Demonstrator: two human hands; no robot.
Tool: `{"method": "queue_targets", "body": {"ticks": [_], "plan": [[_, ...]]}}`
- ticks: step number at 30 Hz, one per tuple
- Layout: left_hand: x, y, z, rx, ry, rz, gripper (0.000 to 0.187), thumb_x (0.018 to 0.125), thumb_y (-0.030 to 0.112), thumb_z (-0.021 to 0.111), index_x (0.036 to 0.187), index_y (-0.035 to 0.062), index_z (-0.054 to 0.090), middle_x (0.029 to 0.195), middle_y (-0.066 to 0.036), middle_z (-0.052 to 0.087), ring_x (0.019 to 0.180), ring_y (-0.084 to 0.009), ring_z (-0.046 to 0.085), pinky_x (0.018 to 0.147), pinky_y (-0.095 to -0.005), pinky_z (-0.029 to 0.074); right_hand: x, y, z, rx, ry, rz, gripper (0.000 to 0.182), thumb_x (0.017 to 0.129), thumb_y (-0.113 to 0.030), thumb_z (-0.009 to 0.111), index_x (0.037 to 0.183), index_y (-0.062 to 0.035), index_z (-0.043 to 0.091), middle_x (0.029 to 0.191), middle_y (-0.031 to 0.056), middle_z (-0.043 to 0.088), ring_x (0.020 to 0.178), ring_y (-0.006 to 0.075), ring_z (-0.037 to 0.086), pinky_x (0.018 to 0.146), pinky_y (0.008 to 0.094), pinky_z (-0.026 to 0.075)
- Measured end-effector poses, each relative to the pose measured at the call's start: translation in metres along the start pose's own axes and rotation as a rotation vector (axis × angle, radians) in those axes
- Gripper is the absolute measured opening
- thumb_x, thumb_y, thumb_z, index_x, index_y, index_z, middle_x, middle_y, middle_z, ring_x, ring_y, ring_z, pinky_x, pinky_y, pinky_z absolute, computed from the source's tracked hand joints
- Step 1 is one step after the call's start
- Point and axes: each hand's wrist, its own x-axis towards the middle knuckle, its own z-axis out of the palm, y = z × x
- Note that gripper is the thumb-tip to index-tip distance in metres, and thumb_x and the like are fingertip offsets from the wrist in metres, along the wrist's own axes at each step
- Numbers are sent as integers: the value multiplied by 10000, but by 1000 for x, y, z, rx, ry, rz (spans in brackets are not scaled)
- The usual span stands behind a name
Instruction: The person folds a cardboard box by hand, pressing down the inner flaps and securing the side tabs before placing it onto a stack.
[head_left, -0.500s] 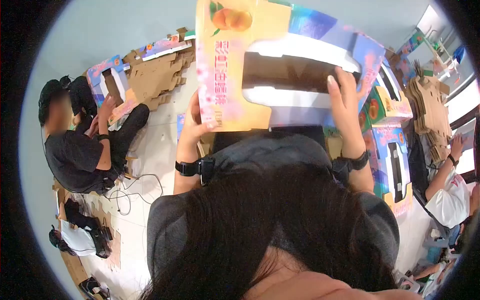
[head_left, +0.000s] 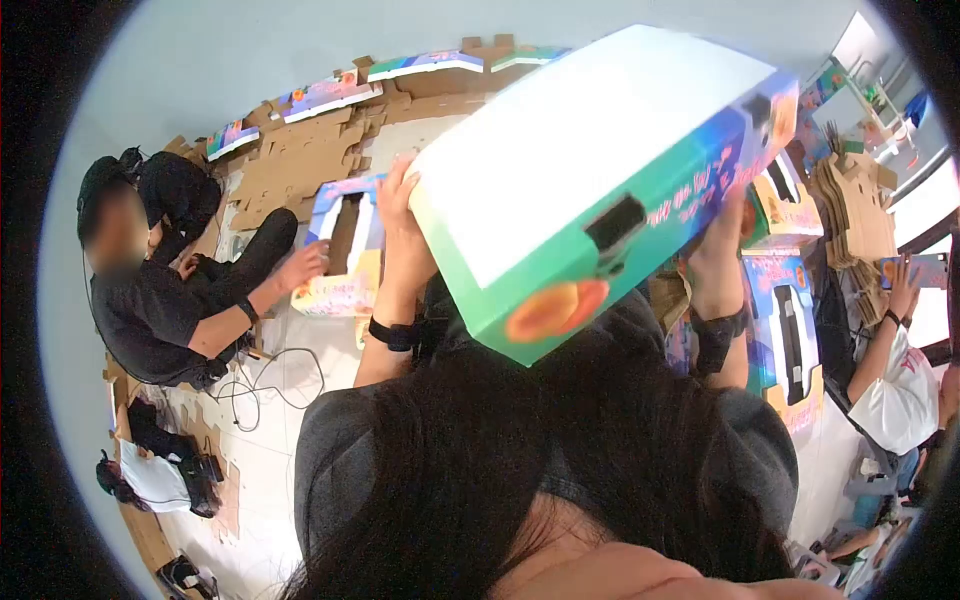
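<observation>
One tilted carton (head_left: 610, 150), held by left hand (head_left: 402, 210), partly hides right hand (head_left: 716, 268).

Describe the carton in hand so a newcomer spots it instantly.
Beyond the long dark hair, the left hand and right hand hold up a tilted carton. Its upturned face is plain white, while the cartons to its right show dark strips.

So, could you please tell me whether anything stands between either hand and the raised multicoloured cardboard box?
Nothing visible does: the left hand is directly on the multicoloured cardboard box. The box itself partly covers the right hand, so whether its fingers touch cannot be seen.
</observation>
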Motion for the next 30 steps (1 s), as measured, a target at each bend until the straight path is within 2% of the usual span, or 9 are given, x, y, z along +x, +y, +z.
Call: {"method": "queue_targets", "body": {"ticks": [3,9,15,21,23,26,27,29,30], "plan": [[-7,0,-7,133,-71,-74,847,769,213,798,1439,121,289,1512,-237,306,1412,-410,304,1150,-606,160,-4,12,-17,-35,-123,128,716,830,-350,748,1404,-46,447,1315,86,580,1200,230,568,1038,392,461],[-4,13,-11,185,-84,-63,881,784,226,782,1477,111,249,1548,-234,258,1440,-410,257,1167,-609,129,-1,21,-32,25,-193,14,658,878,-379,714,1378,-25,476,1303,102,601,1169,260,603,1010,420,500],[-6,11,-20,197,-103,-254,1051,729,257,820,1521,33,167,1544,-247,259,1412,-439,267,1175,-564,161,-6,-28,-13,-132,-62,-245,652,819,-355,729,1339,-33,504,1221,90,627,1106,239,621,930,383,522],[-11,-10,-31,168,-45,-374,1023,762,293,804,1517,-17,186,1525,-264,281,1400,-430,287,1160,-537,203,-19,-119,10,-756,143,-386,564,766,-166,745,1272,-9,552,1168,92,629,1060,214,614,932,365,487],[-16,-18,-35,187,-47,-419,1003,773,339,799,1520,16,214,1508,-252,318,1390,-420,306,1159,-546,203,-26,-139,29,-762,232,-554,580,687,-30,858,1199,-1,586,1042,78,673,964,186,646,869,313,514],[-28,-27,-42,462,-332,-695,1013,766,387,801,1535,79,218,1507,-233,334,1388,-401,324,1161,-564,190,-31,-152,-14,-975,359,-616,628,688,-44,873,1228,8,558,1123,105,649,1005,197,638,897,321,507],[-39,-39,-44,502,-497,-853,973,788,519,743,1537,118,268,1505,-222,353,1406,-382,322,1150,-602,185,-32,-159,-34,-1037,378,-636,640,689,-46,875,1236,10,549,1157,114,638,1019,202,634,905,324,504],[-47,-51,-48,533,-835,-1159,911,810,644,640,1487,82,403,1450,-249,458,1380,-400,383,1159,-422,259,-50,-169,-57,-1487,450,-745,908,640,-112,901,1400,3,416,1313,192,535,1205,271,535,1003,394,442],[-60,-71,-51,362,-865,-1252,884,825,652,607,1447,46,444,1428,-261,479,1373,-390,402,1152,-424,276,-61,-174,-69,-1772,517,-805,1014,611,-130,907,1457,-12,361,1346,224,504,1264,303,493,1042,426,411]]}}
